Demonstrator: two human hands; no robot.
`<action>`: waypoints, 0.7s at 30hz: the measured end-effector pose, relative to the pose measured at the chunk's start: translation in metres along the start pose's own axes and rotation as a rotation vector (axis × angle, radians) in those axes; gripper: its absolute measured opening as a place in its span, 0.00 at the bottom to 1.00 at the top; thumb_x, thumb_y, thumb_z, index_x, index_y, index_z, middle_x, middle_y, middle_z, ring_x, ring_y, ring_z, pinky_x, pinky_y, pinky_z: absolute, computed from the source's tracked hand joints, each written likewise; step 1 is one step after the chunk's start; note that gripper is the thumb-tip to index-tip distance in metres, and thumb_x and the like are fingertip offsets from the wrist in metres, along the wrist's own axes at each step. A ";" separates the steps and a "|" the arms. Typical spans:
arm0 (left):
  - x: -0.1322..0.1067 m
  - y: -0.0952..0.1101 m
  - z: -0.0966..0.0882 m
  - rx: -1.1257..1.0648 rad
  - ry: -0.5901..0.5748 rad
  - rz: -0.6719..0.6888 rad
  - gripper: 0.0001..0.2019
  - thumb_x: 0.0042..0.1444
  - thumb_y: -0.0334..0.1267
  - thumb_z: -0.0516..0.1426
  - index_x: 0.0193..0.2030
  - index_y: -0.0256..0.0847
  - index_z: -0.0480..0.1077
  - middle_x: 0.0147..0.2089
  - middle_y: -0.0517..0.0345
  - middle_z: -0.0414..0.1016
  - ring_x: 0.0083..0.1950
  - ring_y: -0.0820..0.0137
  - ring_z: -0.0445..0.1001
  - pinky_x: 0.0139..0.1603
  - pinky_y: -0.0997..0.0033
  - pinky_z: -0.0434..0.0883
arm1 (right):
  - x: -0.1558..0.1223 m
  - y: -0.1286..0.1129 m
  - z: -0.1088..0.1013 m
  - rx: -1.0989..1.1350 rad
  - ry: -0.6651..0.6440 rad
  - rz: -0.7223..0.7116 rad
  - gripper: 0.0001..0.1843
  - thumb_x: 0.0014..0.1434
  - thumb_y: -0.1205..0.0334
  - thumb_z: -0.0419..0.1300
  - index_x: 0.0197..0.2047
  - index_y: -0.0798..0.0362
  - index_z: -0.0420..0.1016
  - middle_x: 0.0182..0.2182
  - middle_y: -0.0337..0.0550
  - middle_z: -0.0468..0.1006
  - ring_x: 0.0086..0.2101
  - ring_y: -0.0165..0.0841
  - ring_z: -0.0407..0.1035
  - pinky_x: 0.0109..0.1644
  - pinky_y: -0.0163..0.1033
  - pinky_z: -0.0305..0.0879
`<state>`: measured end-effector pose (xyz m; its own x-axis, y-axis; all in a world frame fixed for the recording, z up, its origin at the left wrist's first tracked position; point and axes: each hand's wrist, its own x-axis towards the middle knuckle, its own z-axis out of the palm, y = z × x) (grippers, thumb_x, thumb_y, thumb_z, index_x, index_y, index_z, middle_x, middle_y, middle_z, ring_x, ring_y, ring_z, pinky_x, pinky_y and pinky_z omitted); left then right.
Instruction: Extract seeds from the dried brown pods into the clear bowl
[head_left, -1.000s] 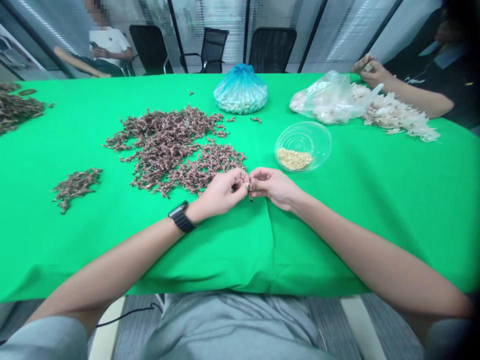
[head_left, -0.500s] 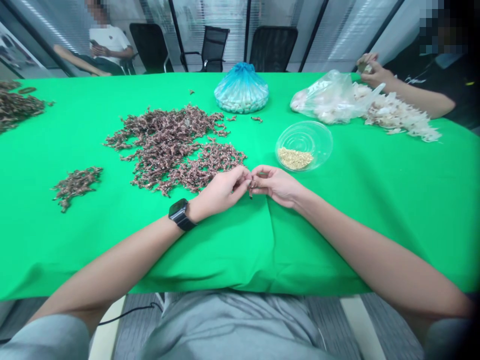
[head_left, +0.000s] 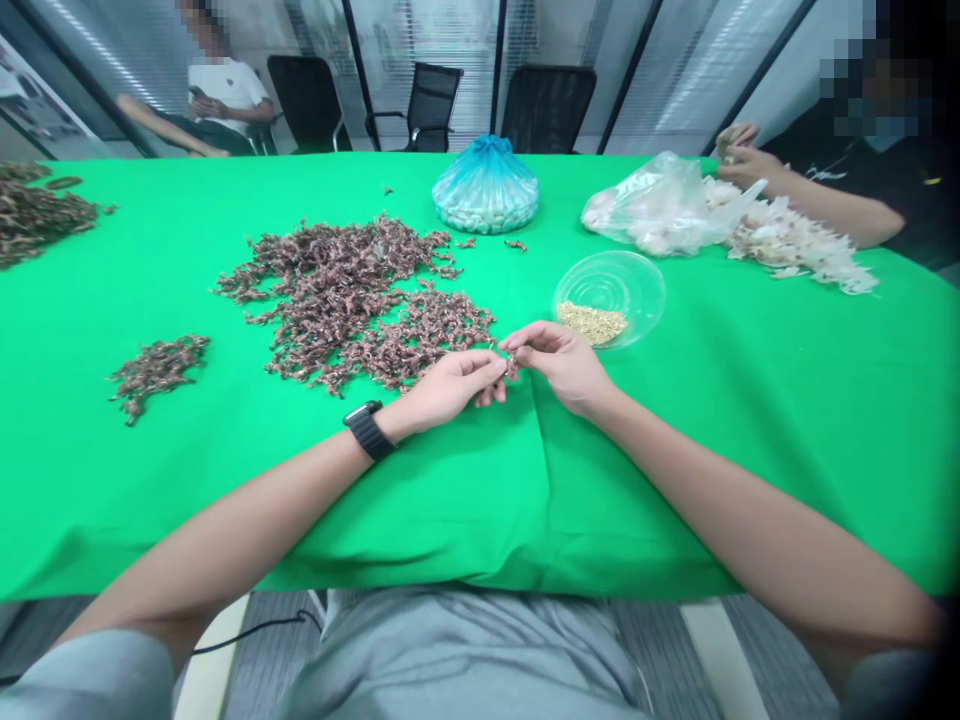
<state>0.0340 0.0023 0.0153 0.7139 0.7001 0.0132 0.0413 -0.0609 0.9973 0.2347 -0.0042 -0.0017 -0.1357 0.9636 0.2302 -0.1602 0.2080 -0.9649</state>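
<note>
My left hand (head_left: pixel 457 385), with a black watch (head_left: pixel 369 428) on its wrist, is closed in a pinch. My right hand (head_left: pixel 568 368) meets it at the fingertips, thumb and fingers pinched together. Between them shows a small dark dried piece (head_left: pixel 512 366), mostly hidden by the fingers; it looks like those in the heap. A large heap of shrivelled brown dried pieces (head_left: pixel 330 290) lies just left of and beyond my hands. Behind my right hand sits a round clear plastic dish (head_left: pixel 643 290) with small golden-yellow bits (head_left: pixel 592 322) in it.
A smaller brown pile (head_left: pixel 159 372) lies at left, and another heap (head_left: pixel 37 215) at the far left. A tied blue bag (head_left: pixel 486 190) stands at the back. Right of it are a clear bag (head_left: pixel 660 205) and pale peelings (head_left: pixel 799 240), beside a co-worker's hands (head_left: pixel 746 155).
My right hand has turned and its fingers now reach over the left fingertips. My left hand has rolled, its lower fingers now showing beneath. The view has tilted slightly up.
</note>
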 end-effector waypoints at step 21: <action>-0.004 -0.002 0.002 0.705 0.424 0.299 0.12 0.66 0.43 0.57 0.35 0.39 0.73 0.28 0.61 0.74 0.27 0.75 0.67 0.30 0.74 0.61 | -0.010 -0.014 -0.001 -1.287 -0.115 -0.644 0.11 0.69 0.62 0.55 0.44 0.53 0.79 0.41 0.49 0.85 0.40 0.40 0.79 0.44 0.42 0.72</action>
<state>0.0323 -0.0014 0.0135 0.4498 0.7813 0.4327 0.4161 -0.6120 0.6725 0.2396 -0.0161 0.0096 -0.4668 0.6404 0.6099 0.7447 0.6566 -0.1195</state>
